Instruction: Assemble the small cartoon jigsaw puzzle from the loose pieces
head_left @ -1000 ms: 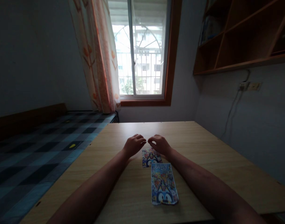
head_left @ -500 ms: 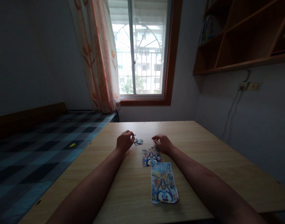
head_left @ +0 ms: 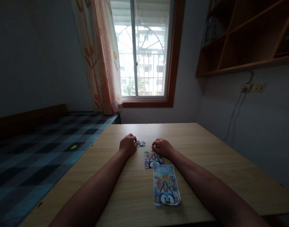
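Note:
My left hand (head_left: 128, 144) is curled with its fingertips at the left side of a small heap of loose jigsaw pieces (head_left: 141, 143). Its fingers look pinched together, and whatever lies between them is mostly hidden. My right hand (head_left: 162, 147) rests just beyond a partly covered jigsaw picture (head_left: 151, 160), its fingers loosely bent and slightly apart, with nothing visible in them. Closer to me lies a colourful printed sheet (head_left: 166, 186) marked "Bluey", with a ragged near edge. Its top edge meets the near side of the jigsaw picture.
All this lies on a pale wooden table (head_left: 201, 183). A bed with a checked cover (head_left: 52, 142) adjoins on the left. Ahead are a window (head_left: 149, 63) and a flowered curtain (head_left: 99, 63). Wall shelves (head_left: 244, 41) hang at right, above a socket (head_left: 256, 88) with a cable.
My hands parted from a pinch over a thin small piece, uncovering the heap. The left moved left with a small piece, then lowered beside the heap; the right settled down near the jigsaw picture.

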`<state>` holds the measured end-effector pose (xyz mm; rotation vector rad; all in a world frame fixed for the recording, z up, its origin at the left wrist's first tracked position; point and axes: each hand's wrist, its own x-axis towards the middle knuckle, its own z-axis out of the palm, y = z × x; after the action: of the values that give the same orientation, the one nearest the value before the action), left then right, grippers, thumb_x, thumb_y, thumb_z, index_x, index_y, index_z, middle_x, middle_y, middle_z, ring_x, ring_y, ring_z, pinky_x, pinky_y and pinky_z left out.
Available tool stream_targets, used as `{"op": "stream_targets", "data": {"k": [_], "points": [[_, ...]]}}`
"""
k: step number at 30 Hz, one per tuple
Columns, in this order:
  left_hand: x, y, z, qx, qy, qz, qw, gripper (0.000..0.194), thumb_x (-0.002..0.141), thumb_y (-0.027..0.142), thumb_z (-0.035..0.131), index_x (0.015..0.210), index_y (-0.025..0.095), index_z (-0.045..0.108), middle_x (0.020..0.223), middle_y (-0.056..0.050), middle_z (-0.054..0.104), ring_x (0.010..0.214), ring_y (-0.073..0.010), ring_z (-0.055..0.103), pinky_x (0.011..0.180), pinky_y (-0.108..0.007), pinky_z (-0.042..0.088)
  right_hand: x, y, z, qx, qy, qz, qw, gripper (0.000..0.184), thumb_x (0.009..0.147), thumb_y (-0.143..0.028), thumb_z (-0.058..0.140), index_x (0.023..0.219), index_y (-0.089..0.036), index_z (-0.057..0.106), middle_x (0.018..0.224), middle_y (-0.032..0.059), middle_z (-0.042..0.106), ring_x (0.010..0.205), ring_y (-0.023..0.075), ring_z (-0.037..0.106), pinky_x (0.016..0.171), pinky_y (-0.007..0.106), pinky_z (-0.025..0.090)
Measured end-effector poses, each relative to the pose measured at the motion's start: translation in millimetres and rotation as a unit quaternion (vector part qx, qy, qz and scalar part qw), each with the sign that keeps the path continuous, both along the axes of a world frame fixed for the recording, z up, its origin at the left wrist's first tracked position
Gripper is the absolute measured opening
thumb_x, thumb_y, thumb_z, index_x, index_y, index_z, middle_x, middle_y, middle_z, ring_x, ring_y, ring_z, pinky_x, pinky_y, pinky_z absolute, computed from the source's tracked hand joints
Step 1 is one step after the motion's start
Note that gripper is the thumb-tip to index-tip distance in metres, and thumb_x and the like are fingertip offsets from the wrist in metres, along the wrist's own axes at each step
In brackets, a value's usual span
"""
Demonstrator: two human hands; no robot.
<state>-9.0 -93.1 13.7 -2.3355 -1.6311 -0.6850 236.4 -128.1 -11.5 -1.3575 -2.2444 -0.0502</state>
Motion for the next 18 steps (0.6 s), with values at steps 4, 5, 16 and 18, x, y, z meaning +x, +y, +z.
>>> {"op": "stream_targets", "data": {"k": [4, 5, 16, 18], "points": [[-0.6, 0.5, 2.1, -0.018, -0.019, 0.015, 1.000, 0.021, 0.088, 0.026, 0.055, 0.086, 0.023, 0.076, 0.103, -0.005, 0.070, 0.087, -0.0200, 0.067, 0.073, -0.030, 0.049, -0.7, -1.1, 1.9, -0.006, -0.022, -0.003, 1.000, 0.018, 0.093, -0.030, 0.062, 0.094, -0.021, 0.077, 0.092, 0.0051, 0.072, 0.084, 0.0176, 0.065, 0.075, 0.026, 0.043], [-0.6, 0.8, 2.8, -0.020, -0.026, 0.021, 0.999, 0.023, 0.088, 0.025, 0.053, 0.088, 0.023, 0.076, 0.102, -0.005, 0.071, 0.087, -0.0197, 0.067, 0.073, -0.029, 0.049, -0.8, -1.2, 2.1, -0.008, -0.024, -0.003, 1.000, 0.018, 0.094, -0.030, 0.062, 0.095, -0.021, 0.077, 0.092, 0.0051, 0.072, 0.084, 0.0174, 0.065, 0.075, 0.026, 0.043], [-4.0, 6.2, 1.1, 0.006, -0.084, 0.028, 0.996, 0.027, 0.090, 0.022, 0.050, 0.095, 0.022, 0.076, 0.105, -0.005, 0.072, 0.088, -0.0184, 0.067, 0.075, -0.028, 0.049, 2.8, 6.6, -6.2, 0.002, 0.062, -0.011, 0.998, 0.022, 0.095, -0.020, 0.052, 0.099, -0.020, 0.074, 0.100, 0.0065, 0.074, 0.092, 0.0179, 0.067, 0.083, 0.026, 0.045], [-3.1, 5.3, 0.9, 0.019, -0.078, -0.004, 0.997, 0.027, 0.090, 0.020, 0.050, 0.095, 0.022, 0.076, 0.104, -0.004, 0.073, 0.087, -0.0179, 0.067, 0.077, -0.029, 0.050, 5.8, 10.0, -8.2, 0.012, 0.132, -0.029, 0.991, 0.028, 0.092, -0.012, 0.048, 0.102, -0.019, 0.074, 0.102, 0.0067, 0.075, 0.095, 0.0178, 0.067, 0.086, 0.026, 0.045]]}}
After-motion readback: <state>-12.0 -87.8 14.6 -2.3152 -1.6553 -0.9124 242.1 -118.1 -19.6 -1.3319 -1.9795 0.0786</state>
